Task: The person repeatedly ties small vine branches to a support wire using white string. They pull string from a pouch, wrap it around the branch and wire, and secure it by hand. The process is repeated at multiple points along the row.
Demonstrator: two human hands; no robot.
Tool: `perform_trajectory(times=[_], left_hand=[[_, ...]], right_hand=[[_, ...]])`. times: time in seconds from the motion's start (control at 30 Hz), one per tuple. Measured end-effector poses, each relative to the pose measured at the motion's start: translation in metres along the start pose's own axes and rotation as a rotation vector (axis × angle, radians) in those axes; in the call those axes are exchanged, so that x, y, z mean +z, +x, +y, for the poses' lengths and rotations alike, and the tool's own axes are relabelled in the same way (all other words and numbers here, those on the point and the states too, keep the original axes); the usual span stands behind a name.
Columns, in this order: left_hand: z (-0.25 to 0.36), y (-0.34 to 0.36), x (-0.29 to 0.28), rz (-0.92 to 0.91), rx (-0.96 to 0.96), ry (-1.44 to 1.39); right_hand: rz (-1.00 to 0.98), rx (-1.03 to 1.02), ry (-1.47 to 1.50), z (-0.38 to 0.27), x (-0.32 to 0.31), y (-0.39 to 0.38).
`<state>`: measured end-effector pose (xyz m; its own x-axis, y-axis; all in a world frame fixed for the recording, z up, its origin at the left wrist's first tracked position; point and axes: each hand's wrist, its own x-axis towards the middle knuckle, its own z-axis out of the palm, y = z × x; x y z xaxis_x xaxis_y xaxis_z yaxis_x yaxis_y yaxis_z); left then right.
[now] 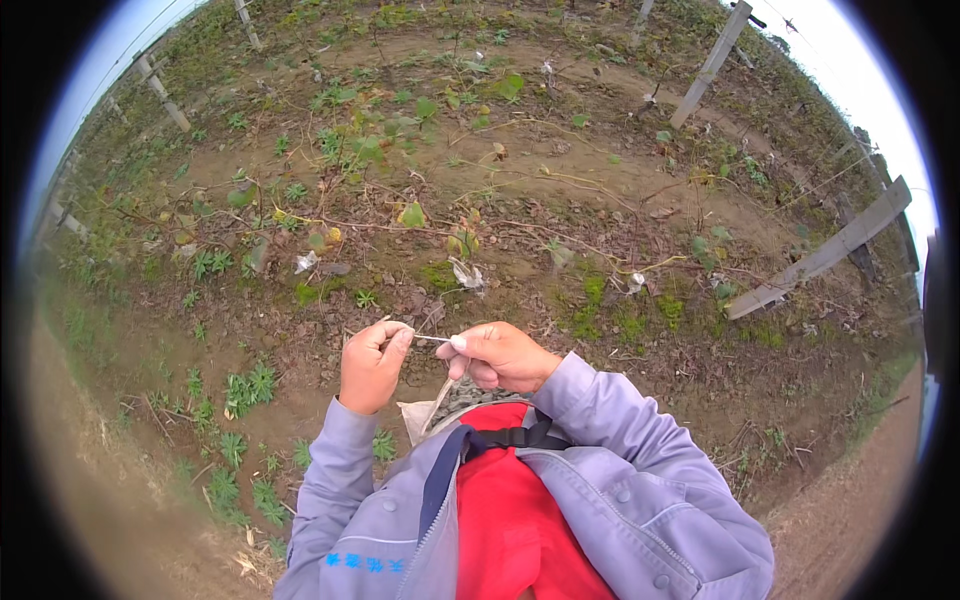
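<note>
My left hand (373, 362) pinches one end of a thin, pale strand (430, 338), perhaps wire or a stem. My right hand (492, 355) grips the other end between thumb and bent fingers, so the strand spans level between the two. Below them, an open pale cloth bag (417, 415) hangs at my waist on a black belt (515, 436), over a red top and under my open grey jacket; small grey-green bits lie inside it.
Bare vines (560, 238) with a few yellowing leaves stretch across the soil ahead, among weeds (250, 390) and plastic scraps (468, 275). A leaning concrete post (815, 262) stands close at the right; more posts (712, 65) rise farther back on both sides.
</note>
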<state>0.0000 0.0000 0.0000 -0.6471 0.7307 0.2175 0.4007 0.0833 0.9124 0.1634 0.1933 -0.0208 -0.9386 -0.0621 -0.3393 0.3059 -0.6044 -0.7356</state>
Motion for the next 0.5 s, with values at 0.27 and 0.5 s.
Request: perform_trajectory(times=[0.27, 0.5], left_hand=[[-0.006, -0.004, 0.009, -0.011, -0.164, -0.089], [-0.012, 0.002, 0.02, -0.06, -0.201, -0.147]], right_hand=[[0.045, -0.03, 0.159, 0.007, -0.004, -0.013], [0.169, 0.028, -0.037, 0.005, -0.005, -0.024]])
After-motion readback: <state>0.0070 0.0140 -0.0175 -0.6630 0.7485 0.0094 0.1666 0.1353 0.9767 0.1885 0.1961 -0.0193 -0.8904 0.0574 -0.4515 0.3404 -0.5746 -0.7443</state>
